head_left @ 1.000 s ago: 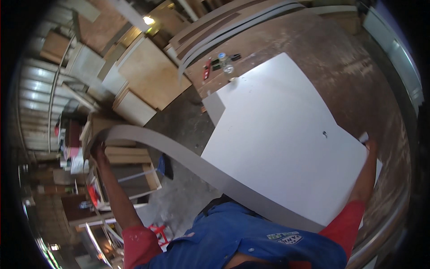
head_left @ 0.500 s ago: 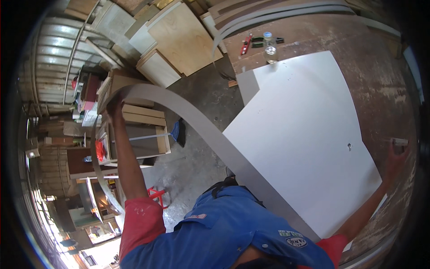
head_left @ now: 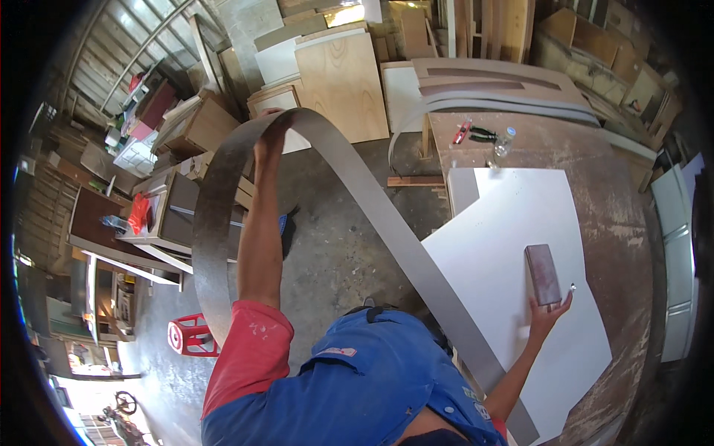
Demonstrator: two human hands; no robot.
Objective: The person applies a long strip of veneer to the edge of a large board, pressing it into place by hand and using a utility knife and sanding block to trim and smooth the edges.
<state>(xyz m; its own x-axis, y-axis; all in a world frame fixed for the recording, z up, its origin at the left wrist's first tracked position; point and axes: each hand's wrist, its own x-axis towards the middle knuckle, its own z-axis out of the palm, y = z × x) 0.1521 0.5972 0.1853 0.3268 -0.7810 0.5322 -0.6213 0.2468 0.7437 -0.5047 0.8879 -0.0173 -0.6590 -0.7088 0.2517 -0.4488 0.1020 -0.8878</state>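
toward eleven o'clock the left hand (head_left: 274, 137) is curled round the top bend of a long grey strip (head_left: 394, 230), one leg of which slants down to five o'clock, crossing the edge of a white panel (head_left: 498, 238). near four o'clock the right hand (head_left: 547, 316) pinches the near end of a brown block (head_left: 544, 273) over the panel; whether they touch, i cannot tell. the panel lies on a brown desk (head_left: 613, 223), with a bottle (head_left: 504, 143) at two o'clock, and a red stool (head_left: 195, 336) stands at eight.

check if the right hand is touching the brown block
Touching: the head view shows the right hand holding the brown block by its lower end.
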